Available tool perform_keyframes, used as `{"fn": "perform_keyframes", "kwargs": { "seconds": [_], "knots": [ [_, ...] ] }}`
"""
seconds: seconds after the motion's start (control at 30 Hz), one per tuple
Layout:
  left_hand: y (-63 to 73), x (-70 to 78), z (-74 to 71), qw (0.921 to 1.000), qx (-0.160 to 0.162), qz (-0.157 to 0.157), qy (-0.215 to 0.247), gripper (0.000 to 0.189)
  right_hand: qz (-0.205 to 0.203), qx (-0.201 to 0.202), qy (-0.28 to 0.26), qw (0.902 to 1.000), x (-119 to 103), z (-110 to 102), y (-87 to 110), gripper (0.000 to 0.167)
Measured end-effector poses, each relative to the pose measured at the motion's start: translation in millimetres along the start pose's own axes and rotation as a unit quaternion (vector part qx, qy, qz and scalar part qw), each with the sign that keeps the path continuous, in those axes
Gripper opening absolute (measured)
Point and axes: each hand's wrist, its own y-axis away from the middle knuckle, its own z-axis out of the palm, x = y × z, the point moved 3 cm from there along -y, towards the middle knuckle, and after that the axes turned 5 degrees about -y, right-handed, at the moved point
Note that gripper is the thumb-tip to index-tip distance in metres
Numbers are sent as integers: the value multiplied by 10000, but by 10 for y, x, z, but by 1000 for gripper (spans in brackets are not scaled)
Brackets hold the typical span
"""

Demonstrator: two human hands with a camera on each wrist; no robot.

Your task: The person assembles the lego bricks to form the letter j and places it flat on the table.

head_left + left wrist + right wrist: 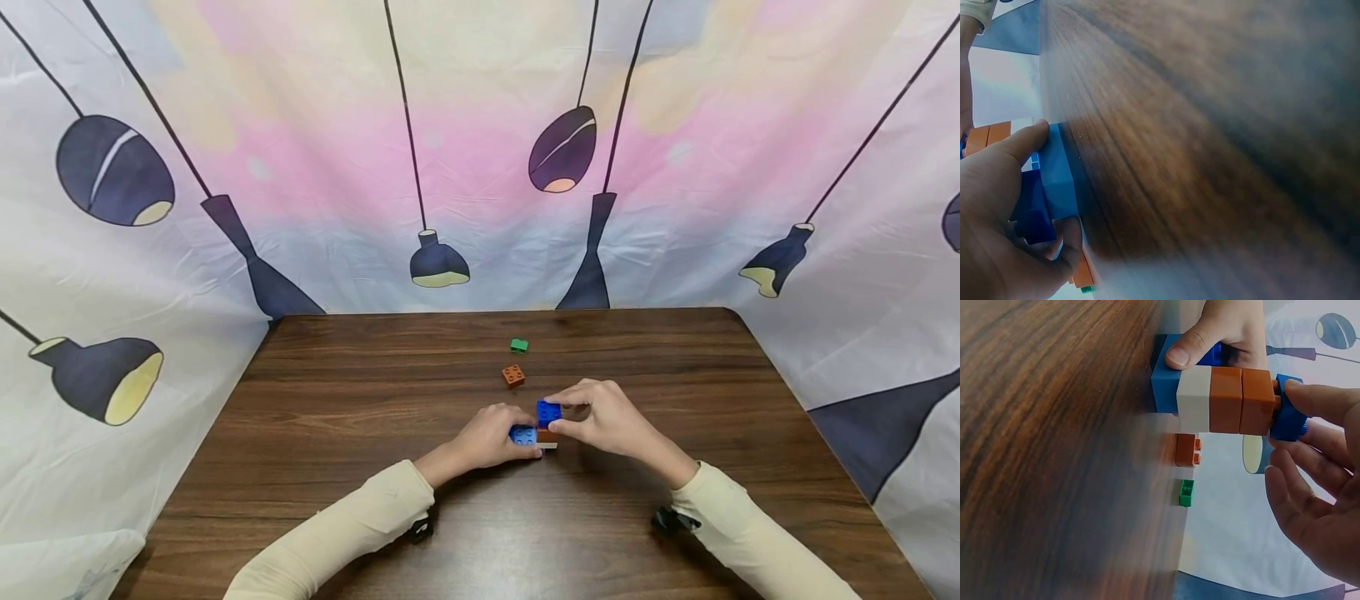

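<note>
While the light blue base point(1165, 384) is gripped at the table point(337, 400) between the thumb and fingers of the left hand point(491, 437), a blue brick point(549, 413) is pinched by its sides in the right hand point(609, 419) at the top of the stack. Studs of the upper orange brick point(1258, 401) are exposed beneath it and a slight tilt is seen, so it is best levelled before being pushed. Pressure should be sent straight down toward the white brick point(1194, 400), with the base held firmly, lest the column be tipped.
</note>
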Motion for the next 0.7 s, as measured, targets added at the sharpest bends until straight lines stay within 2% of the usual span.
{"fn": "perform_keyframes", "kwargs": {
  "seconds": [0.23,0.53,0.7],
  "knots": [
    [-9,-2,10,10000,4,-12,22,46,60,106,-202,9997,13,2,17,34],
    [-15,-10,13,10000,-7,-13,33,45,-105,74,36,9999,-19,-8,-1,33],
    [-14,-19,18,10000,-16,-14,33,45,-61,28,21,10000,-25,-3,0,34]
  ]
}}
